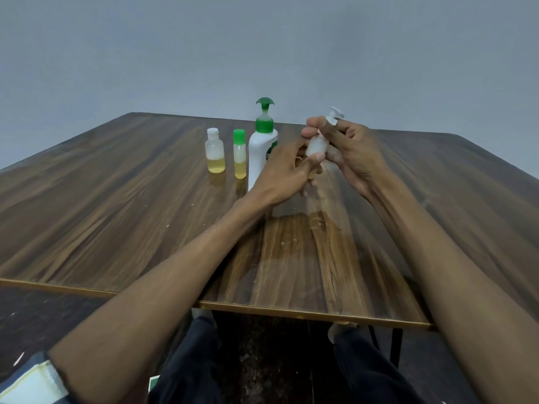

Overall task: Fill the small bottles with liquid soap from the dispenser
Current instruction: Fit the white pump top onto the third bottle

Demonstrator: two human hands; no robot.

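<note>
A white soap dispenser (pixel 260 153) with a green pump head stands near the far middle of the wooden table (pixel 116 199). To its left stand two small bottles partly filled with yellow liquid: one with a white cap (pixel 215 151) and one with a green cap (pixel 239 154). A third small translucent bottle (pixel 317 144) is held up in the air to the right of the dispenser. My right hand (pixel 350 153) grips it, and its white flip cap (pixel 335 114) stands open above my fingers. My left hand (pixel 287 170) holds the bottle's lower part with fingertips.
The table's near edge (pixel 291 309) runs across below my forearms, with my knees in dark trousers under it. A wet-looking patch (pixel 306 243) lies on the table in front of me. A plain grey wall stands behind the table.
</note>
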